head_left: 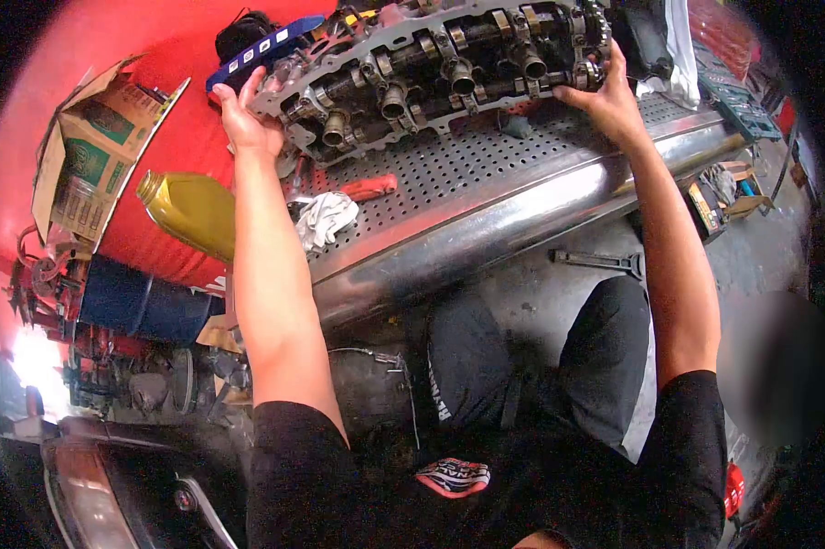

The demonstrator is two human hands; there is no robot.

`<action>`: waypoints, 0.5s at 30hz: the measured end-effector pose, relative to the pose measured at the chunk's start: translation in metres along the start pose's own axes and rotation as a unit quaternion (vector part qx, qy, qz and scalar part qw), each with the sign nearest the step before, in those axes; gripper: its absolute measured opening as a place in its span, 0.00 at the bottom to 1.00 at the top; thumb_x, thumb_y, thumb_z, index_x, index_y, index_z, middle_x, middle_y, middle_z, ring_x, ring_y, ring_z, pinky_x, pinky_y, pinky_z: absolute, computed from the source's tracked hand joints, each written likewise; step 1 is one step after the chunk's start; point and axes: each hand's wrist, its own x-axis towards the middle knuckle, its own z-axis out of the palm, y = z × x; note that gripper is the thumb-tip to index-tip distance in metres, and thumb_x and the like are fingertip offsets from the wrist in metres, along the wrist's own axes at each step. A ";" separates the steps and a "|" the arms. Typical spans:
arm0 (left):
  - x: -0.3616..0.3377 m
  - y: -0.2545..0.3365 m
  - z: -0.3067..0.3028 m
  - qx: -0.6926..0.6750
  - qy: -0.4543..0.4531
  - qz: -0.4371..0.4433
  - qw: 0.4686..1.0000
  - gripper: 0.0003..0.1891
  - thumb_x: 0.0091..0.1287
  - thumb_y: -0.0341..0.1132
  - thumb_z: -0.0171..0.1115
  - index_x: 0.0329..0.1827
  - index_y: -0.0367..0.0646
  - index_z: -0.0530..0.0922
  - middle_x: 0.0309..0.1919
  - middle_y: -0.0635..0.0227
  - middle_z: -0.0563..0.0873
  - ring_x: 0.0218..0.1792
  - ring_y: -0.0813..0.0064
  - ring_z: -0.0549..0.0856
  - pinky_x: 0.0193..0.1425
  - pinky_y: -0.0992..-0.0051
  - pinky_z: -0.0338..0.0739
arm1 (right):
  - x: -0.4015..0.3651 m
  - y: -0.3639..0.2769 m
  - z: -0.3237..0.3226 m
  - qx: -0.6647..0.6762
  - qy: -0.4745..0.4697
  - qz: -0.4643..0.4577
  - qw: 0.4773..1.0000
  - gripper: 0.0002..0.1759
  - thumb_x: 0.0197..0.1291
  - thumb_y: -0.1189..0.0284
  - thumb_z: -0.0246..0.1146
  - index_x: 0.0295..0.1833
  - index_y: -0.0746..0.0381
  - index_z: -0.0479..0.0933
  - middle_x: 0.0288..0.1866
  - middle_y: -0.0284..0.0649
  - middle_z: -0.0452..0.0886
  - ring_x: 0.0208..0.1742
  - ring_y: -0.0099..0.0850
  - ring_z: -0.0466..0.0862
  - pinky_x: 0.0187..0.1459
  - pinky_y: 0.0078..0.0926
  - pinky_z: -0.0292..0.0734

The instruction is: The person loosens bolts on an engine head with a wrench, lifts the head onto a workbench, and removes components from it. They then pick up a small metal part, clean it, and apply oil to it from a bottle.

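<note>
A metal engine cylinder head point(449, 78) with a row of camshaft lobes and round bores facing me spans the top of the head view, tilted above the perforated metal bench point(486, 169). My left hand point(251, 123) grips its left end, thumb and fingers around the edge. At the other end, near a toothed gear point(598, 26), my right hand point(611, 102) holds it with the thumb on the near side. Some fingers are hidden behind the casting. Under its left part lie a white rag point(326, 220) and a red-handled item point(369, 187).
A gold oil bottle point(191, 212) stands left of my left forearm, near a cardboard box point(101, 151) and a dark blue drum point(147, 302). On the floor lies a large wrench point(600, 261). An open tool case point(742, 102) and a box of items point(728, 194) are at right.
</note>
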 end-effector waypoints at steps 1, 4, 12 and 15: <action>0.006 -0.005 -0.005 0.000 -0.002 0.001 1.000 0.51 0.68 0.79 0.38 0.72 0.37 0.70 0.63 0.52 0.81 0.62 0.52 0.79 0.70 0.55 0.69 | 0.003 0.010 0.001 0.012 -0.008 -0.012 1.000 0.69 0.41 0.59 0.85 0.81 0.64 0.46 0.70 0.56 0.73 0.72 0.46 0.74 0.73 0.38 0.67; 0.020 -0.022 -0.012 0.023 -0.003 -0.021 1.000 0.49 0.68 0.77 0.44 0.70 0.38 0.72 0.64 0.52 0.81 0.63 0.54 0.80 0.70 0.54 0.70 | 0.003 0.003 0.001 -0.011 -0.023 0.034 0.999 0.69 0.41 0.58 0.85 0.81 0.64 0.46 0.70 0.57 0.72 0.73 0.46 0.73 0.73 0.38 0.67; 0.014 -0.025 0.000 -0.088 0.000 -0.067 0.994 0.30 0.71 0.58 0.55 0.58 0.39 0.82 0.53 0.58 0.88 0.51 0.58 0.86 0.60 0.60 0.79 | 0.001 -0.002 0.001 0.031 0.003 0.024 0.999 0.67 0.41 0.55 0.85 0.79 0.67 0.51 0.70 0.54 0.72 0.70 0.42 0.75 0.71 0.36 0.68; 0.010 -0.017 -0.001 -0.126 -0.064 -0.107 0.984 0.30 0.73 0.57 0.52 0.59 0.37 0.80 0.55 0.56 0.87 0.54 0.59 0.85 0.62 0.61 0.78 | 0.003 0.002 -0.001 0.072 0.024 0.083 0.994 0.69 0.42 0.50 0.84 0.80 0.67 0.51 0.72 0.59 0.69 0.72 0.44 0.72 0.71 0.38 0.68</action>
